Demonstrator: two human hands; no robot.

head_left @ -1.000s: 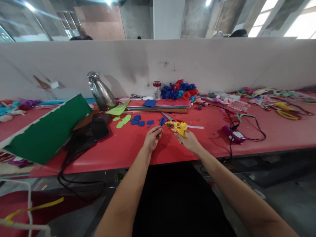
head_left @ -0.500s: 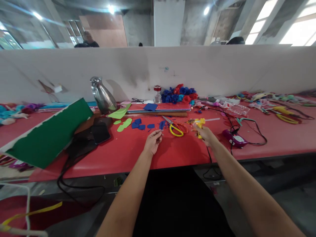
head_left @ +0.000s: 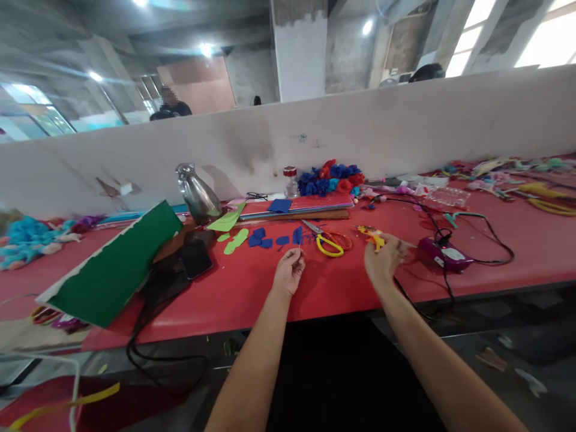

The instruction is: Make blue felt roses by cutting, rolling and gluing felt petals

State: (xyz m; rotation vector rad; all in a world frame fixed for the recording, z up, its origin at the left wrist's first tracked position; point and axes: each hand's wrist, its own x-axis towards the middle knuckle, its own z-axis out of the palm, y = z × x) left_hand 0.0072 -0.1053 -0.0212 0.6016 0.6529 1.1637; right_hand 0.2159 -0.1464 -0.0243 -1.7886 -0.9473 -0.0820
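Head view: the left hand (head_left: 289,272) had its fingertips pinched together on a thin stem (head_left: 299,246), with an upright-looking blue piece (head_left: 297,235) just beyond them. The right hand (head_left: 384,261) was at a yellow glue gun (head_left: 377,241); whether its fingers gripped the handle or only touched it could not be told.

As far as could be judged, the cutting was done for the small shapes on the red bench (head_left: 243,294): blue cutouts (head_left: 257,237) and light green cutouts (head_left: 237,241) lay loose, none visibly joined to anything. The yellow-handled scissors (head_left: 330,246) rested just beside the blue piece, untouched. Bunched blue and red flowers (head_left: 330,180) sat at the back, though what they had to do with the cutouts was unclear.

The right hand hid part of the glue gun, and its fingers were blurred. The stem was too fine to show whether the blue piece was fixed to it, and any glue was too small to make out.
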